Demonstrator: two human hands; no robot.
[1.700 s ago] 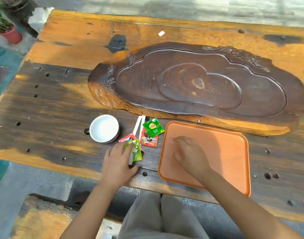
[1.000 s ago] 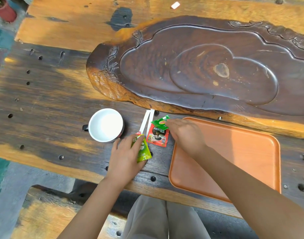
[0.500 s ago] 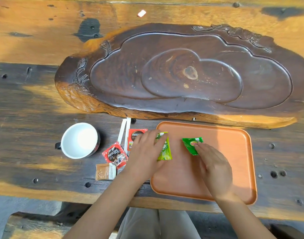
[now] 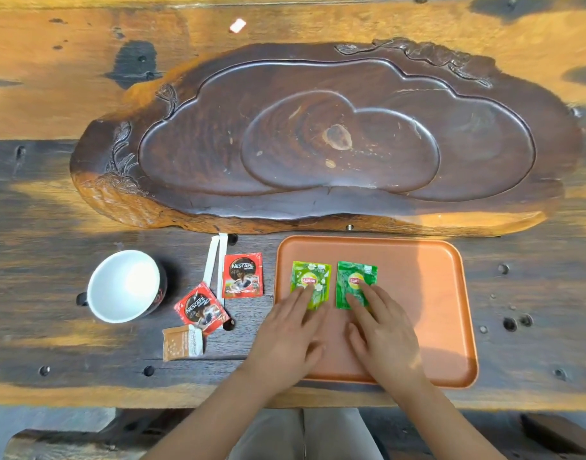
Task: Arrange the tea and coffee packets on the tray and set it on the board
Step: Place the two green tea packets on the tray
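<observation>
An orange tray (image 4: 434,293) sits on the wooden table (image 4: 45,200), just in front of the near edge of the dark carved wooden board (image 4: 318,144). Two green Lipton tea packets lie flat side by side in the tray's left half, apart by a narrow gap: a lighter green packet (image 4: 309,280) on the left and a darker green packet (image 4: 355,280) on the right. The left hand (image 4: 290,340) lies palm down with fingers spread, its fingertips resting on the lower part of the lighter packet. The right hand (image 4: 384,336) is likewise flat and unclenched, its fingertips pressing the lower part of the darker packet. Neither hand grips anything.

Left of the tray, on the table, lie an upright Nescafé sachet (image 4: 242,275), a tilted Nescafé sachet (image 4: 200,308), a brown sachet (image 4: 182,342) nearest the table edge, and two white stick packets (image 4: 215,260). A white cup (image 4: 125,286) stands further left.
</observation>
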